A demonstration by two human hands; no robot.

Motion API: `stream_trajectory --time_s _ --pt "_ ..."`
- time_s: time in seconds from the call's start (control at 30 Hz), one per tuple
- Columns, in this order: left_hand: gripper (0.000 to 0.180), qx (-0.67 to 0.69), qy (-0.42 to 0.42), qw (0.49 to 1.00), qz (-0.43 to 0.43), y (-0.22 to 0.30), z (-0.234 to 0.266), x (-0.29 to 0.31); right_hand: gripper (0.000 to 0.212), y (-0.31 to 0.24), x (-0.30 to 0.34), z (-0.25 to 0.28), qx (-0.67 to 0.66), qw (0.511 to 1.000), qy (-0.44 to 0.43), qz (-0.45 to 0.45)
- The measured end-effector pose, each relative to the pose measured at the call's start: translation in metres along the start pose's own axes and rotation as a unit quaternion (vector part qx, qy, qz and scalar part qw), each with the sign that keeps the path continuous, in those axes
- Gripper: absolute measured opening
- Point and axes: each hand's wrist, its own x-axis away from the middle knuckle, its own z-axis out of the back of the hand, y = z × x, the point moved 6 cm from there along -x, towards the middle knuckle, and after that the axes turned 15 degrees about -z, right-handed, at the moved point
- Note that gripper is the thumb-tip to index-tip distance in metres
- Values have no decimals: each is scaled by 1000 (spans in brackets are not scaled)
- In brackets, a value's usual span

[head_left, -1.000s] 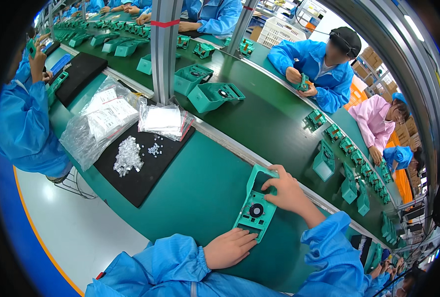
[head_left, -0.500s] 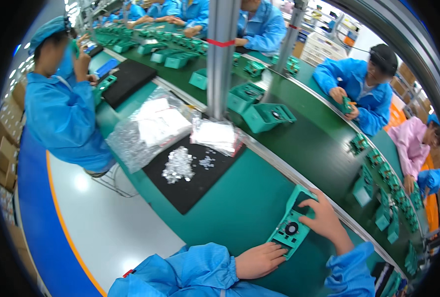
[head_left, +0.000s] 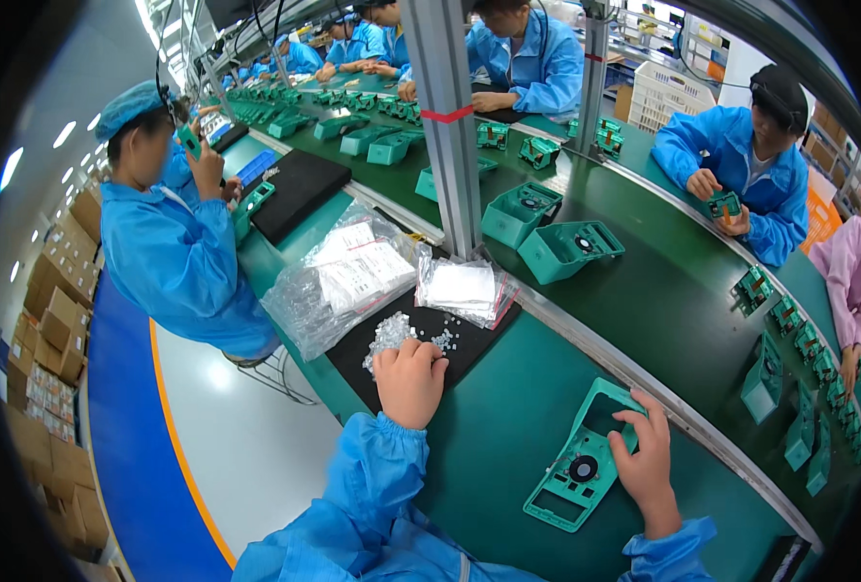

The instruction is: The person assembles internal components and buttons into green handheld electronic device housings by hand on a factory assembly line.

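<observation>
My right hand [head_left: 649,461] grips the upper right edge of a green plastic housing [head_left: 558,482], its thumb and fingers bent around that side. The housing lies tilted on the green bench, with a round black part in its middle and rectangular openings at both ends. Farther left, my left hand [head_left: 411,381] reaches to the near edge of a pile of small clear pieces [head_left: 389,335] on a black mat [head_left: 355,371]. Its fingers are curled down and drawn together. What lies between the fingertips is hidden. A few loose pieces [head_left: 444,339] lie right of the pile.
Clear plastic bags [head_left: 300,315] and a stack of white packets [head_left: 460,286] lie beyond the pile. A metal post [head_left: 450,145] rises behind them. Along the dark green conveyor [head_left: 634,310] stand green housings [head_left: 571,254] and circuit assemblies [head_left: 755,286]. Co-workers in blue [head_left: 174,252] sit around.
My left hand has left the housing's lower end and moved up and left to the pile of clear pieces. My right hand stays on the housing. The view has shifted.
</observation>
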Motion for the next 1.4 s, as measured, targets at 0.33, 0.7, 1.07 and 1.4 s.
stream_trajectory --time_s 0.33,0.7,1.07,1.4 --pt "6 -59 -23 998 -14 -3 -24 -2 20 4 6 -2 -10 1000 28 -9" --pt "5 -118 -80 980 -137 6 -11 -6 19 4 5 -3 -4 1000 30 0" --pt "13 -24 -80 988 -129 -1 -6 -7 19 6 4 -4 -12 1000 24 -3" --pt "7 -36 -85 988 -123 -7 -11 0 19 4 7 -5 -23 1000 22 -3"
